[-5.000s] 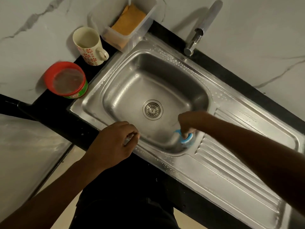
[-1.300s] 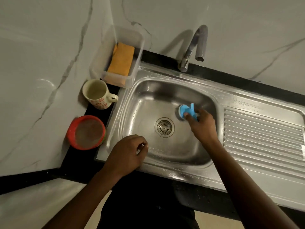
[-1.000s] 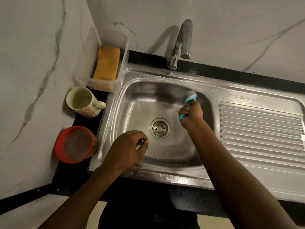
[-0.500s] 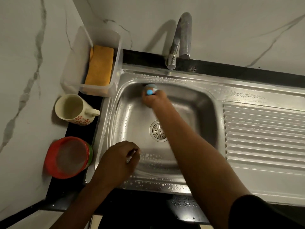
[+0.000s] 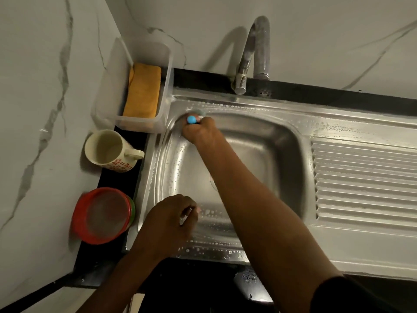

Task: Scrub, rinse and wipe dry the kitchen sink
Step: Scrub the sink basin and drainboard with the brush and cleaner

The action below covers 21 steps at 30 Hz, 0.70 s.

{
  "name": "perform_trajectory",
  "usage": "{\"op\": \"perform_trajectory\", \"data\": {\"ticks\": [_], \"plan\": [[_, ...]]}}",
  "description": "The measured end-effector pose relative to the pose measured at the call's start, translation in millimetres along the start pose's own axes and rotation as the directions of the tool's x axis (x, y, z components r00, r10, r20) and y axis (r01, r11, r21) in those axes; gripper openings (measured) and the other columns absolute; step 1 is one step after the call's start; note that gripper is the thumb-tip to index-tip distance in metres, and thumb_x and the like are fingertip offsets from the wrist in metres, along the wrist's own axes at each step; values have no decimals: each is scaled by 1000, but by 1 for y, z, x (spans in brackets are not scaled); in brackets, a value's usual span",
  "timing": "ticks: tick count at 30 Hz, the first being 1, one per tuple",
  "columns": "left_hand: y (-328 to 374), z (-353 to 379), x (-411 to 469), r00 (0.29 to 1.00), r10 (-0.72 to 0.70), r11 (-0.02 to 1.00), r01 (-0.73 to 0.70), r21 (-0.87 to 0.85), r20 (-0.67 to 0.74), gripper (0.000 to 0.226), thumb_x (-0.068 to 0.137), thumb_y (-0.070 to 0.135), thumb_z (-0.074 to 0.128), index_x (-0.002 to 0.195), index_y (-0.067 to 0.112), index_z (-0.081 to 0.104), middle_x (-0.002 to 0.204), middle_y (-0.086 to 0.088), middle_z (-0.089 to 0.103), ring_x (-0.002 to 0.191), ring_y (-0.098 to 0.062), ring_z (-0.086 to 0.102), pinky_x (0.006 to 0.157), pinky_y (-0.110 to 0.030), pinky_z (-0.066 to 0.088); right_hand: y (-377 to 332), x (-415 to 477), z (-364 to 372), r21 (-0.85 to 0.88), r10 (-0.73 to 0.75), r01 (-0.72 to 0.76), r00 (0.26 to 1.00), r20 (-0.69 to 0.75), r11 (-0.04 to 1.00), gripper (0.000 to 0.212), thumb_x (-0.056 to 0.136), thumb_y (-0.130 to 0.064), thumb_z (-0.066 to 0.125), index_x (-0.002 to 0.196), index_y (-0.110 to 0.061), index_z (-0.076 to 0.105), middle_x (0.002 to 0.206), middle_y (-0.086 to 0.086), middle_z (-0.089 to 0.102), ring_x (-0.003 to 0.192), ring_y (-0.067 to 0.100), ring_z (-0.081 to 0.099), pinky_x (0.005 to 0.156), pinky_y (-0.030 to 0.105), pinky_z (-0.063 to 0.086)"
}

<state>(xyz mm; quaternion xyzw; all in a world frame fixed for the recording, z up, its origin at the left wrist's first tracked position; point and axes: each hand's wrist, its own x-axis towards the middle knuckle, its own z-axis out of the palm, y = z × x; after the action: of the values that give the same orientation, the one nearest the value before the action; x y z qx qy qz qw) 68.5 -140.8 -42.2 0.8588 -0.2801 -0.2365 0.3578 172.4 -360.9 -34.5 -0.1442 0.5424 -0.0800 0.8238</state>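
**Scrubbing the far-left corner of the basin: grip notes**

Scrubbing is judged to be the step in hand, with rinsing and drying not yet done. The sink [image 5: 259, 152] is set into the black counter [image 5: 112, 260], its basin toward the left end and the ribbed drainboard [image 5: 365, 179] toward the right end. Beads of water or suds can be seen along the left wall and the near rim.

The right hand [image 5: 200, 132] is clenched around a blue scrubber [image 5: 191, 119], pressed into the far-left corner of the basin, right below the rim. Only the blue end of it is seen; the working end is blurred and hidden by the fingers. The left hand [image 5: 169, 220] is loosely curled at the near-left rim; whether anything small is pinched in it can't be told.

Handling-wise: the scrubber is probably light and stiff at the handle, and likely slick when soapy, so a full wrap low on the handle is suggested. The steel is rigid and won't give, but wet curved walls will probably be slippery.

For drying, the orange cloth [image 5: 142, 91] is waiting in the clear tub [image 5: 162, 86] at the counter's far-left corner: soft, light, easily pinched by an edge. The tap [image 5: 252, 53] sits at the far edge.
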Motion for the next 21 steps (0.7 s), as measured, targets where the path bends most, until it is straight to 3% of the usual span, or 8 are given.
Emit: {"op": "perform_trajectory", "data": {"ticks": [3,7,10,12,13,15,17,21], "plan": [[4,0,2,1000,11,1000,-11,-7,-14,14,96,37,59,94,30,70,86,15,67,84,-8,65,75,-39,57,-28,-24,-27,-664,-193,174,980,46,727,37,91,-40,70,109,-11,55,81,0,63,69,11,60,63,24,46],[6,1,-1,999,39,999,-39,-29,-9,16,99,38,58,93,29,70,86,14,66,83,-8,65,73,-38,56,-59,-17,-46,-865,-425,134,900,-98,484,46,99,-42,60,134,-14,47,98,5,54,92,27,60,85,36,46],[1,2,-5,999,33,999,-33,-27,2,14,99,38,59,95,30,70,86,16,65,84,-6,64,74,-36,56,-56,-33,-46,-960,-374,77,927,-31,269,36,98,-41,62,123,-19,48,91,3,52,78,21,51,71,36,40],[-3,0,-10,1000,13,1000,-12,-19,13,13,98,38,58,95,32,69,86,17,64,85,-6,63,74,-34,55,-29,-43,-37,-890,-326,288,930,171,353,14,102,-34,58,101,-21,51,89,4,56,73,17,53,59,33,43],[-4,-2,-11,1000,2,1000,-2,-15,11,12,98,37,57,94,33,68,85,16,64,85,-7,63,74,-34,55,-9,-39,-26,-795,-254,329,940,227,510,11,103,-30,55,96,-22,52,97,8,62,81,19,61,64,32,49],[-7,-7,-14,1000,-3,1000,3,-9,2,12,97,36,57,91,33,66,83,15,63,84,-8,63,73,-34,55,19,-11,5,-419,-13,82,986,165,904,16,103,-25,55,88,-21,51,91,7,64,73,14,67,65,15,51],[-8,-11,-16,1000,-7,1000,7,-15,-3,13,99,37,56,92,34,67,85,16,63,86,-9,64,73,-34,57,36,28,26,-206,102,-87,993,61,975,28,102,-19,54,76,-16,45,68,-2,47,35,8,45,41,11,41],[-10,-8,-12,999,-43,997,43,-60,6,9,100,32,63,96,33,71,90,17,68,89,-7,68,76,-36,60,55,52,11,-253,295,-265,952,86,930,25,107,-18,37,88,-11,52,50,-4,34,29,4,29,30,13,21]]}}
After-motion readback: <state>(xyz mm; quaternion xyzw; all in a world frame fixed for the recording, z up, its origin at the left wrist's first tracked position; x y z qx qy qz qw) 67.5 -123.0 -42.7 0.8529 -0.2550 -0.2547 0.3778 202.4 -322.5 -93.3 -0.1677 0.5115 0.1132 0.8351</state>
